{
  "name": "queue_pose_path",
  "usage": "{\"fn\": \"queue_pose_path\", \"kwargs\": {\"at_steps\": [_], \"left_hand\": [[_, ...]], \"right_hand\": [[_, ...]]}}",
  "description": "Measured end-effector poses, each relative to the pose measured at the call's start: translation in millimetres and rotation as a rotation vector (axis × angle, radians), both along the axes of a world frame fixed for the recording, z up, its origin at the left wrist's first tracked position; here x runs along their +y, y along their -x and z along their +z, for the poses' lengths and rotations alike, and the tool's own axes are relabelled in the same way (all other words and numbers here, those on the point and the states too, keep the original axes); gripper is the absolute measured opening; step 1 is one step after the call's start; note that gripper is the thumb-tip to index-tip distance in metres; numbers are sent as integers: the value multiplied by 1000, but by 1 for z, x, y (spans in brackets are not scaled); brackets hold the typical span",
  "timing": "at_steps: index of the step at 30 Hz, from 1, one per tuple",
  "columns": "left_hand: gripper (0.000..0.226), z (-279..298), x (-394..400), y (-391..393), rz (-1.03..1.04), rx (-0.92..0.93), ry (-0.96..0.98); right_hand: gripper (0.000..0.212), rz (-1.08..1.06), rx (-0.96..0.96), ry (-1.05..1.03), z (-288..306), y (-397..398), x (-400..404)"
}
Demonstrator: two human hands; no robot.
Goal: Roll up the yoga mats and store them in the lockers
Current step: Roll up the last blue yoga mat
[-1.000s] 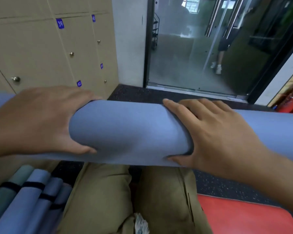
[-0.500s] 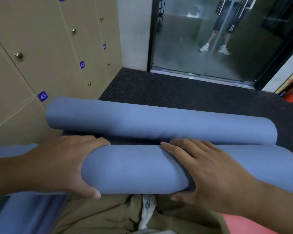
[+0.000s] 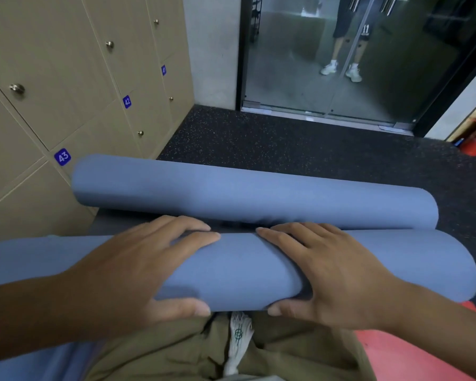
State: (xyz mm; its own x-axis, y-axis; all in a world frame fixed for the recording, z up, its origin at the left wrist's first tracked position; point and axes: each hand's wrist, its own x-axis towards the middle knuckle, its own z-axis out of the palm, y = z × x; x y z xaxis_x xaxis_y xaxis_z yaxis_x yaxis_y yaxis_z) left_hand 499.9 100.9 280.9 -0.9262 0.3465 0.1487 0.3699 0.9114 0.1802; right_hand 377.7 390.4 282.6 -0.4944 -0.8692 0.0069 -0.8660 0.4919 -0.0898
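Yoga mat, blue, rolled, lies crosswise over the person's lap at 6 o'clock. Left hand and right hand both wrap it, fingers curled over the top, thumbs under. Second rolled mat on dark floor just beyond, toward 12 o'clock. Lockers at 10 o'clock, doors closed. Risk: no strap visible on the held roll; a loosened grip would likely let it spring open
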Motion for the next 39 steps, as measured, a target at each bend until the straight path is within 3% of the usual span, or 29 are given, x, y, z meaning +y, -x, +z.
{"fn": "queue_pose_path", "kwargs": {"at_steps": [4, 7, 12, 20, 26, 31, 35, 39], "left_hand": [[63, 8, 2, 30, -66, 17, -58], [63, 10, -12, 62, -66, -103, -115], [63, -10, -41, 108, -116, -117, 116], [89, -31, -64, 178, -34, -73, 276], [104, -41, -60, 212, 102, 2, 288], [93, -27, -64, 224, 81, -15, 199], [93, -2, -72, 232, 126, -185, 14], [87, 21, -74, 239, 132, -275, -51]], "right_hand": [[103, 13, -47, -37, 2, 13, -4], [104, 22, -49, -50, 2, 18, -6], [96, 25, -55, -17, 2, 19, -5], [83, 60, 95, 75, 3, 7, -3], [67, 27, 294, 122, -13, -11, -10], [53, -87, 262, 168, -28, -6, -17], [62, -116, 223, 168, -30, 4, -24], [63, -146, 280, 258, -33, 5, -36]]}}
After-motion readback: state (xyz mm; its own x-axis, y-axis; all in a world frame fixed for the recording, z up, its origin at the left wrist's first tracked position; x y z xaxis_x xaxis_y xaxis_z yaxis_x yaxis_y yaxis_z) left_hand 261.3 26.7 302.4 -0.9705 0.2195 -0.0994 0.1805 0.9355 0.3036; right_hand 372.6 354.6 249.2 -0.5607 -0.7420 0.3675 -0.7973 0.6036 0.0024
